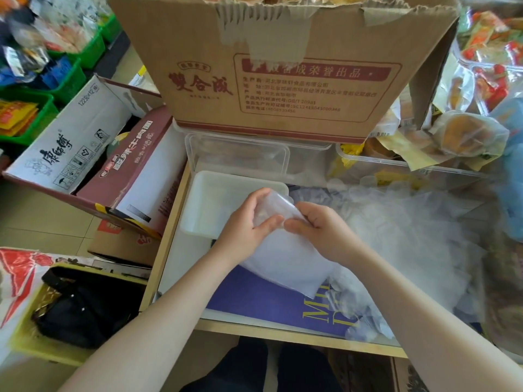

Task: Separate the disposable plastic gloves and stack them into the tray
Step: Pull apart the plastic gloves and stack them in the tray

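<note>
Both hands meet over the near right corner of the tray (198,219). Left hand (249,222) curled, thumb and fingers pinching the edge of a clear plastic glove (285,256); right hand (319,230) pinching the same glove just beside it. The person seems to be rubbing or peeling the film apart at its top edge. The rest of the glove hangs down over the purple sheet (254,298) on the bench (181,326).

Tray: white, shallow, sitting at the left of the bench. Whether any gloves lie in it cannot be told; the film is too clear against white.

Loose heap of gloves (402,230) spreads to the right, large and unsorted. Judged progress: early, most of the separating and stacking still to do.

Behind: clear lidded container (237,154), big cardboard box (283,80).
</note>
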